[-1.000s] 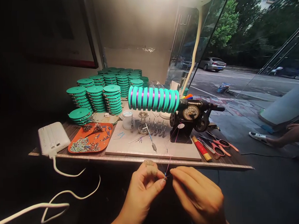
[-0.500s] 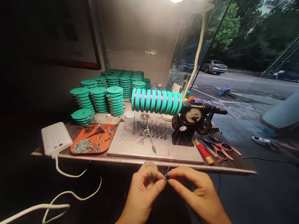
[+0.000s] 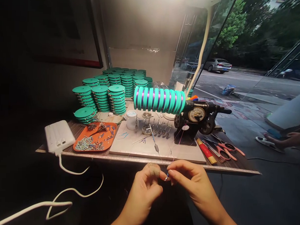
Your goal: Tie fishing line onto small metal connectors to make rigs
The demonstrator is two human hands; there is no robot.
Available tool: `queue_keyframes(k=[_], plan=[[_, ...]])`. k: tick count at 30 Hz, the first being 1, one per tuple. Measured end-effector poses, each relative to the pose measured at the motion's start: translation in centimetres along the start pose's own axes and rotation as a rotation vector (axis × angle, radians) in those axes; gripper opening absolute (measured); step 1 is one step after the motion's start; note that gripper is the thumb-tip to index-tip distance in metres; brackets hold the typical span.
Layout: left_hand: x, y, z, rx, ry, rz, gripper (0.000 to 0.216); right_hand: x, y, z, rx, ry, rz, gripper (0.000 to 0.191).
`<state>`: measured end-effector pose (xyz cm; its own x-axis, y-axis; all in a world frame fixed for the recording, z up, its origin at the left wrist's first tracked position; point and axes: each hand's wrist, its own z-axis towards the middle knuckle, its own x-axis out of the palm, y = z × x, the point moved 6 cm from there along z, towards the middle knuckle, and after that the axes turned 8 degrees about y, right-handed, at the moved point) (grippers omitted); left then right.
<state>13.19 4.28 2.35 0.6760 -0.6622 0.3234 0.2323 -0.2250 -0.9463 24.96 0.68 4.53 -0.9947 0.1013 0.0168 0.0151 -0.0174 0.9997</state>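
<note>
Just in front of the table edge, my right hand pinches a small blue and silver fitting between thumb and forefinger. My left hand is beside it, its forefinger tip against the fitting and its thumb apart; tan tape wraps one finger. Its curled inner fingers are partly hidden. A thin line runs down to the hands from near a grey sinker on the pale board. Behind, a row of green spools wound with purple line sits on a black winding machine with a dial.
Stacks of green spools fill the back left. An orange tray holds small fittings, with a white power bank and cable beside it. At the right lie scissors and a red and yellow tool. Another person's hand shows far right.
My left thumb has come away from the fitting and moved down. My right fingers now hold the fitting. The view has shifted slightly, and a person's hand appears at the far right.
</note>
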Motion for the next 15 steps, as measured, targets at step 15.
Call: queue_keyframes(k=[15], plan=[[0.3,0.65,0.15,-0.108,0.001,-0.171,0.022,0.06,0.64,-0.17,-0.031,0.059,-0.127,0.011]])
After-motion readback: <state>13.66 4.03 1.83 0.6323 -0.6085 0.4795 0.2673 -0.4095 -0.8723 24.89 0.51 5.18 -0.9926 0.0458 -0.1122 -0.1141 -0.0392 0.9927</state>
